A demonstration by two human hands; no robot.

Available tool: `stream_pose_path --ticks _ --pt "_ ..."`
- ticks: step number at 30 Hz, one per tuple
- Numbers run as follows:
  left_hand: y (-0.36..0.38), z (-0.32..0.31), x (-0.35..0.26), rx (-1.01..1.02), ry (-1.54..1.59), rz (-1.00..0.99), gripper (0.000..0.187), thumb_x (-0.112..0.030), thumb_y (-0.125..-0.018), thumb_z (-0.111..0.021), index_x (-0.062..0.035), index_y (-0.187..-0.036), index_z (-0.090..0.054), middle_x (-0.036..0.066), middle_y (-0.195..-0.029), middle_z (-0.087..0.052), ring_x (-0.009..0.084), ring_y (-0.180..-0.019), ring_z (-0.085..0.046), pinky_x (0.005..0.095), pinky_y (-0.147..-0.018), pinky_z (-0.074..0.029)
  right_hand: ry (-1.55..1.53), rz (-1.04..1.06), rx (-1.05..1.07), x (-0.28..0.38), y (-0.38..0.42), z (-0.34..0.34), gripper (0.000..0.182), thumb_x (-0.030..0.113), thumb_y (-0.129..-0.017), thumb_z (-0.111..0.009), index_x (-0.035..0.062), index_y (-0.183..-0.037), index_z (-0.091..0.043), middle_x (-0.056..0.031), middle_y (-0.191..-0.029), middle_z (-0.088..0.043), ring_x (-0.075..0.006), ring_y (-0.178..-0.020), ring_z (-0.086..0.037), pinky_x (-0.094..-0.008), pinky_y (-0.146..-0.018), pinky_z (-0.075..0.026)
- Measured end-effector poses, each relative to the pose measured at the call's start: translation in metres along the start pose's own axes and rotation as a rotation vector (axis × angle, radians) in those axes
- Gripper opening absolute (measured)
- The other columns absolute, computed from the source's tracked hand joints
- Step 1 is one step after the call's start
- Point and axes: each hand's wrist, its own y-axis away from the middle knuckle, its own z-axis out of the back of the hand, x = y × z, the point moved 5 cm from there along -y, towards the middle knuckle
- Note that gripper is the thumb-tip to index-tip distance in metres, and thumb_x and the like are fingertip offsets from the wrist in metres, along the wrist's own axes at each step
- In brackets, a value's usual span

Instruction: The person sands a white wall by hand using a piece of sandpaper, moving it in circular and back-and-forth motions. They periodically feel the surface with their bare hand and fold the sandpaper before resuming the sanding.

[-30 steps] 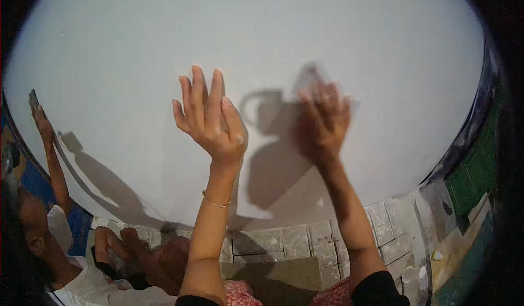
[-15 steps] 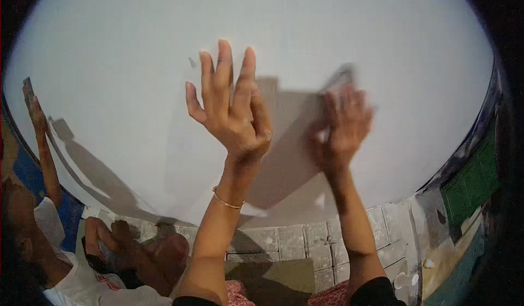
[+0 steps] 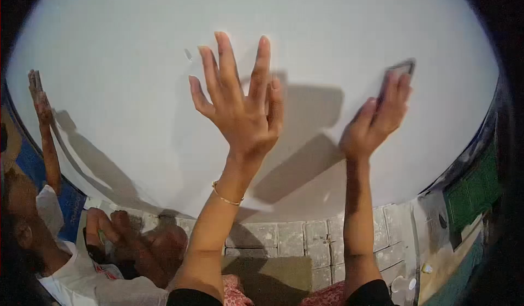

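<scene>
My left hand (image 3: 240, 101) is in front of a large white surface (image 3: 355, 17), fingers spread and holding nothing. A thin bracelet (image 3: 226, 199) circles that wrist. Farther right, my right hand (image 3: 381, 115) is slightly smeared by motion. Under its fingers, against the white surface, is a flat, dark-edged pad (image 3: 405, 67), its top corner showing past the fingertips and the rest hidden by the hand. Both arms cast broad shadows across the white.
At the left another person (image 3: 71, 273) in a light shirt sits close by, one hand (image 3: 42, 107) raised at the white surface with a narrow flat thing. Pale bricks (image 3: 289, 240) and a mat (image 3: 273, 276) lie below my arms. A green panel (image 3: 474, 183) stands at the right.
My right hand has moved right across the white surface with the pad. My left hand has risen slightly, its fingers spread wider. The other person's raised hand has shifted up a little.
</scene>
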Motion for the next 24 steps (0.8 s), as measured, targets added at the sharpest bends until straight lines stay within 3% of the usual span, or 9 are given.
stream_pose_path --ticks 3,5,6,9,12,15,17,20,24 --pt "0.004 -0.001 -0.007 0.076 -0.029 0.02 0.051 -0.032 -0.091 -0.046 -0.0275 -0.142 -0.042 0.017 -0.153 -0.027 0.0342 -0.142 -0.02 0.0543 -0.11 -0.004 -0.019 -0.123 -0.058 0.009 0.0 0.0 0.05 0.012 -0.09 -0.042 0.0073 -0.14 -0.043 -0.0139 -0.151 -0.031 -0.0357 -0.142 -0.02 -0.0551 -0.112 -0.005" --pt "0.003 -0.003 -0.012 0.053 0.003 0.015 0.052 -0.032 -0.092 -0.046 -0.0276 -0.143 -0.041 0.017 -0.153 -0.025 0.0342 -0.143 -0.018 0.0549 -0.11 -0.003 0.012 0.298 0.279 0.048 0.029 -0.016 0.052 0.012 -0.09 -0.042 0.0112 -0.142 -0.042 -0.0118 -0.152 -0.031 -0.0331 -0.143 -0.019 -0.0558 -0.112 -0.004" --pt "0.004 -0.004 -0.01 0.038 0.03 0.031 0.053 -0.032 -0.092 -0.046 -0.0277 -0.144 -0.039 0.017 -0.154 -0.023 0.0342 -0.143 -0.016 0.0555 -0.11 -0.002 0.03 0.355 0.175 0.043 0.032 -0.022 0.052 0.01 -0.091 -0.039 0.0141 -0.142 -0.042 -0.0106 -0.151 -0.033 -0.0313 -0.143 -0.021 -0.0551 -0.113 -0.006" --pt "0.008 -0.011 -0.005 0.048 0.048 0.01 0.053 -0.033 -0.092 -0.046 -0.0274 -0.144 -0.039 0.018 -0.155 -0.021 0.0346 -0.144 -0.015 0.0565 -0.11 0.0 0.026 0.06 0.055 -0.014 0.003 -0.004 0.053 0.021 -0.093 -0.046 0.0129 -0.144 -0.037 -0.0102 -0.153 -0.029 -0.0316 -0.143 -0.018 -0.0556 -0.113 -0.002" --pt "0.008 -0.009 -0.006 0.08 0.028 0.016 0.053 -0.032 -0.093 -0.045 -0.0261 -0.144 -0.039 0.018 -0.154 -0.021 0.0354 -0.143 -0.015 0.0573 -0.11 0.0 -0.006 -0.219 -0.102 -0.037 -0.011 0.011 0.053 0.02 -0.093 -0.042 0.0112 -0.145 -0.036 -0.0119 -0.154 -0.026 -0.0356 -0.143 -0.016 -0.056 -0.112 -0.002" --pt "0.009 -0.011 -0.013 0.059 0.033 0.037 0.052 -0.03 -0.093 -0.046 -0.0249 -0.144 -0.039 0.018 -0.154 -0.022 0.036 -0.143 -0.015 0.0577 -0.11 0.0 0.034 -0.072 0.008 0.002 0.011 -0.008 0.05 0.012 -0.092 -0.042 0.0104 -0.142 -0.041 -0.0149 -0.151 -0.031 -0.0329 -0.143 -0.02 -0.0548 -0.113 -0.004" --pt "0.01 -0.011 -0.018 0.054 0.042 0.045 0.052 -0.028 -0.093 -0.045 -0.0245 -0.144 -0.039 0.018 -0.154 -0.022 0.0362 -0.143 -0.015 0.0577 -0.11 0.0 0.012 0.177 0.231 0.048 0.033 -0.022 0.051 0.018 -0.091 -0.046 0.0125 -0.141 -0.043 -0.0126 -0.152 -0.031 -0.0312 -0.144 -0.017 -0.054 -0.113 -0.001" --pt "0.01 -0.011 -0.018 0.085 0.029 0.045 0.051 -0.026 -0.093 -0.045 -0.0247 -0.144 -0.04 0.018 -0.154 -0.023 0.0361 -0.143 -0.015 0.0576 -0.11 -0.001 0.014 0.269 0.243 0.035 0.033 -0.024 0.051 0.018 -0.09 -0.047 0.0141 -0.141 -0.044 -0.0109 -0.153 -0.03 -0.0295 -0.144 -0.017 -0.0533 -0.113 0.001" --pt "0.019 -0.014 -0.007 0.078 0.067 0.012 0.05 -0.027 -0.094 -0.043 -0.0277 -0.144 -0.04 0.015 -0.155 -0.023 0.0333 -0.144 -0.016 0.057 -0.111 -0.001 0.037 -0.08 -0.017 -0.03 -0.008 0.009 0.05 0.018 -0.095 -0.039 0.01 -0.144 -0.037 -0.013 -0.153 -0.027 -0.0339 -0.143 -0.018 -0.0522 -0.114 -0.002"
